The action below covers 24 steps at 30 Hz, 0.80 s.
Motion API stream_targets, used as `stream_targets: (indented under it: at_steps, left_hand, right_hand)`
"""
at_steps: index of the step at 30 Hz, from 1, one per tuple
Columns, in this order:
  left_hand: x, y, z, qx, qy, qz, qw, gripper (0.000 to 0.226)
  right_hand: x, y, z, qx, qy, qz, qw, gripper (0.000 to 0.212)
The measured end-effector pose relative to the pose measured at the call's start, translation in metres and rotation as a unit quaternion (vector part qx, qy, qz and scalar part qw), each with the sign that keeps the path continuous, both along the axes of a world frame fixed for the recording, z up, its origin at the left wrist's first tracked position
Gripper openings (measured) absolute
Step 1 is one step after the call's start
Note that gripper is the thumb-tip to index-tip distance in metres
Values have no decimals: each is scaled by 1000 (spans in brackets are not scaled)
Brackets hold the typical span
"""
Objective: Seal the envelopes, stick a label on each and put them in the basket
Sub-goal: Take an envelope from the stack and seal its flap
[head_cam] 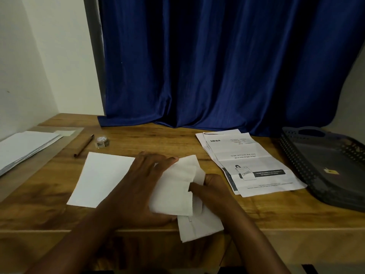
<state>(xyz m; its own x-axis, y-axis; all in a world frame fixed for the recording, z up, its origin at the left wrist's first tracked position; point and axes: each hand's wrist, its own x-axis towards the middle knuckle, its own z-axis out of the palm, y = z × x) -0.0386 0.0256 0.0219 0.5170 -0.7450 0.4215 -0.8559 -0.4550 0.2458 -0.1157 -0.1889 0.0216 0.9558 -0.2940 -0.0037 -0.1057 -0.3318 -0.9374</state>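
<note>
- Envelope (173,186): white, lying at the near edge of the wooden table (256,210) between my two hands; its long axis runs near-to-far, and its near end juts just past the table edge.
- My left hand (138,186): open and flat, palm down, pressing the envelope's left half onto the table; fingers spread toward the far right.
- My right hand (214,186): touching the envelope's right edge, fingers curled and pinching the loose flap (198,176), which stands lifted off the body.
- Governing relation: the flap lies on the right side, directly at my right hand, so I judge that this hand folds it leftward while the left hand anchors.
- Second white sheet (100,180): flat on the table, just left of my left hand, partly under it.
- Basket (308,155): dark plastic, far right, well apart from the envelope; nearer my right hand.
- Printed papers (248,165): between the envelope and the basket.
- Pen (84,145) and small tape roll (102,142): far left of centre.
- Paper stack (25,147): far left edge.
- Room: blue curtain (217,66) behind the table, pale wall (39,56) at left; dim lighting.
</note>
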Motion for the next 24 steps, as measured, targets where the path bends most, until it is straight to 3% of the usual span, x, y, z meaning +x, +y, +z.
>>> stream_targets:
  at_steps: [5,12,19,24]
  left_hand:
    - [0,-1,-2,-4,-8,-1,1000,116]
    - [-4,-2,1,-6,22,-20,1000,116]
    - [-2,-1,-2,-6,28,-9,1000,103]
    - [1,-1,-5,-68,-7,30,997,107]
  right_hand:
    - [0,3,-1,6,-11,-1,1000,39]
    - [-2,10,7,19,-18,28,999,43]
    - [-2,9,1,13,-41,21,999,20]
    - [-8,6,2,42,-64,19,997,34]
